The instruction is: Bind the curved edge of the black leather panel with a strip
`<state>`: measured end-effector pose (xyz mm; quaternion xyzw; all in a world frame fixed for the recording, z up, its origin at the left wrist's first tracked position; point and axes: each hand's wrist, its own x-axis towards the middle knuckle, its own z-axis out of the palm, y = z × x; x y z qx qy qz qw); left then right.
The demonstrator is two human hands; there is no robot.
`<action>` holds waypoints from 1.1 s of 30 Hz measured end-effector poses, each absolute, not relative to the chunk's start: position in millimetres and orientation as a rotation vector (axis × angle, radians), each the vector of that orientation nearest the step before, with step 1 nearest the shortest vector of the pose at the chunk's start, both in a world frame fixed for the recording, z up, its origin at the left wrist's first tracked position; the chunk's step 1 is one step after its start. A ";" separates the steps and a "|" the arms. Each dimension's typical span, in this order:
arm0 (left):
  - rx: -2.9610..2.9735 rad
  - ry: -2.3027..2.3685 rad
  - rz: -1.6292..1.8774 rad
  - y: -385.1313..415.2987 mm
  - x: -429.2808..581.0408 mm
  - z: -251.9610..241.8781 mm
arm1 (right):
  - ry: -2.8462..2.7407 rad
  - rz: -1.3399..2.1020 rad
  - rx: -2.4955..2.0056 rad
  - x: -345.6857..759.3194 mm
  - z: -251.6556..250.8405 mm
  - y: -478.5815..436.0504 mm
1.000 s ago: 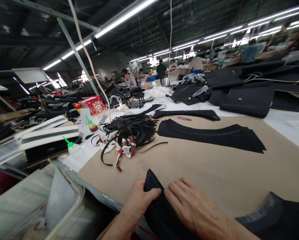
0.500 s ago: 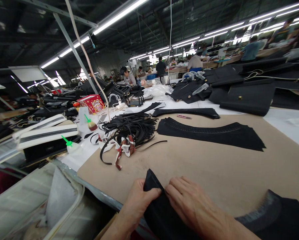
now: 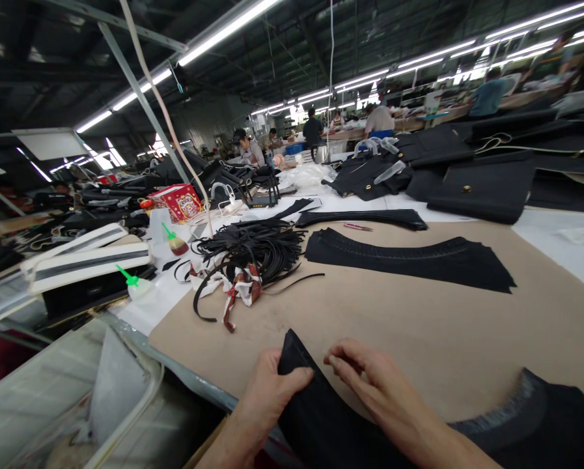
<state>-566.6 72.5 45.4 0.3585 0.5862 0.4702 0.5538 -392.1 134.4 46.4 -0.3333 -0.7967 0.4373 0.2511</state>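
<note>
My left hand (image 3: 266, 394) is closed on one end of a curved black panel (image 3: 323, 423), its thumb lying flat on the upper face. The panel's pointed tip sticks up past the fingers, and its lower part runs out of view. Just right of the panel's curved edge is my right hand (image 3: 382, 384), fingers curled and tips drawn together in a pinch. Whatever those tips may hold is too small to make out. By the right forearm lies another black curved piece (image 3: 550, 413) with a greyish, scuffed-looking edge.
Brown board (image 3: 418, 326) covers the worktable. Fanned black panels (image 3: 403, 257) lie beyond my hands, with pink-handled snips (image 3: 357, 227) behind. At left are a heap of black strips (image 3: 257, 247) and green-tipped bottles (image 3: 138, 286). Black bags (image 3: 482, 185) stand at the back right.
My right hand has come away from the panel's edge and turned, its fingers now pinched over the board. The left hand keeps its grip in almost the same place.
</note>
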 end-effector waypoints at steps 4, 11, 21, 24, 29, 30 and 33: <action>0.858 1.365 1.105 71.1 -565.7 46.8 | -2.218 1.250 -0.887 -392.5 35.7 133.3; 0.858 1.380 1.110 69.6 -566.4 46.2 | -2.372 1.003 -0.820 -384.1 39.2 126.4; 0.777 1.441 1.157 65.8 -563.6 50.0 | -2.445 1.121 -0.874 -393.9 47.8 119.9; 0.803 1.411 1.124 65.0 -564.5 51.0 | -2.432 1.181 -0.900 -392.5 48.2 122.9; 0.807 1.361 1.110 65.1 -565.4 53.0 | -2.333 1.239 -0.881 -384.8 47.7 129.4; 0.806 1.366 1.116 65.4 -565.2 52.6 | -2.322 1.210 -0.874 -384.3 47.3 129.4; 0.837 1.377 1.105 65.6 -564.2 51.1 | -2.340 1.122 -0.868 -387.2 45.7 126.5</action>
